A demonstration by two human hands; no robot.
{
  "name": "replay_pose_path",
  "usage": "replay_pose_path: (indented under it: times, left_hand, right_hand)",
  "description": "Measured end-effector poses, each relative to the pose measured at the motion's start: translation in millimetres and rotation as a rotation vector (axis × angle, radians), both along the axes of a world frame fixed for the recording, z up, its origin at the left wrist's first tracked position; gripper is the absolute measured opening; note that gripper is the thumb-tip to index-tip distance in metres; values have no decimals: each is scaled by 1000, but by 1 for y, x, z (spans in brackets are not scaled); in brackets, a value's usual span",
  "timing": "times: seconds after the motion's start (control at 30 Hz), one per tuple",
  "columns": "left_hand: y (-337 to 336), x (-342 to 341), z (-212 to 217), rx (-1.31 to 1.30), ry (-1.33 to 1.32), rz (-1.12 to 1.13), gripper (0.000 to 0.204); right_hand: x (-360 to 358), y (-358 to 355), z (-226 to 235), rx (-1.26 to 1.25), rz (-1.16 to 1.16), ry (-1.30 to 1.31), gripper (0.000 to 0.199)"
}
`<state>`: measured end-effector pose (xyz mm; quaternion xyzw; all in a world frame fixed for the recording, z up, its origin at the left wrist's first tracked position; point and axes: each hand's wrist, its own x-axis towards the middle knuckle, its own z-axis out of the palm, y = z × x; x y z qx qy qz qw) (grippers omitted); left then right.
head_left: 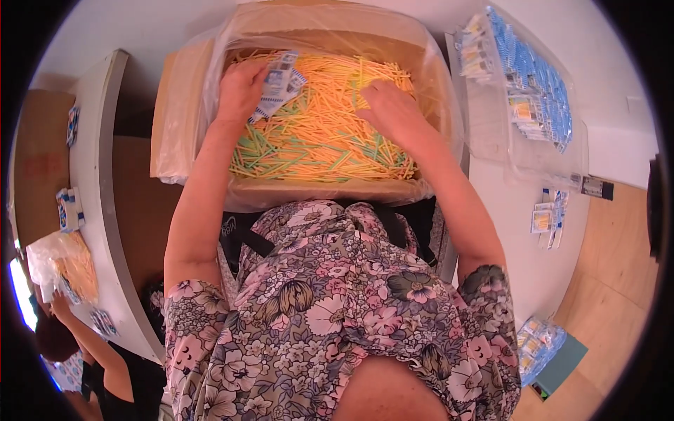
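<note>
A large cardboard box (302, 189) lined with clear plastic stands before me, filled with thin orange, yellow and green sticks (330, 140). At the box's left side, my left hand (242, 88) is closed on a few small clear-and-blue plastic packets (281, 81), which fan out over the sticks. My right hand (390, 109) is lowered onto the sticks at the right of the box, its fingers curled down. What its fingertips grip, if anything, is hidden from this view.
To the right, a clear plastic bin (519, 154) holds rows of blue packets (540, 98). A few packets (547, 217) lie on the white table (512, 259). A bag of packets (539, 347) sits at lower right. Another person's arm (98, 344) reaches over a table at far left.
</note>
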<state>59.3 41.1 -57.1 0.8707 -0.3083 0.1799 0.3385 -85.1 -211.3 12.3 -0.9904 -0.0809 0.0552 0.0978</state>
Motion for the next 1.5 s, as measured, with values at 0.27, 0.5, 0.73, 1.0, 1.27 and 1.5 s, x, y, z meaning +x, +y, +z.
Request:
replay_pose_path:
  times: [0.27, 0.5, 0.73, 1.0, 1.27, 1.5]
  left_hand:
    - [-8, 5, 19, -191, -35, -36, 22]
    - [-14, 4, 22, -172, -8, -32, 19]
    - [-14, 1, 19, -189, -28, -17, 16]
    - [-16, 2, 23, -195, -11, -43, 14]
    - [-18, -5, 28, -229, 53, -48, 13]
    - [-21, -8, 26, -259, 81, -64, 12]
  right_hand:
    - [76, 40, -34, -197, -60, 104, 40]
    - [72, 38, -66, -384, -45, 79, 26]
    - [48, 20, -22, -378, 141, -277, 14]
    - [53, 3, -31, 633, -338, 191, 19]
    - [80, 15, -45, 1593, -768, 427, 20]
    - [113, 5, -76, 1573, -851, 481, 15]
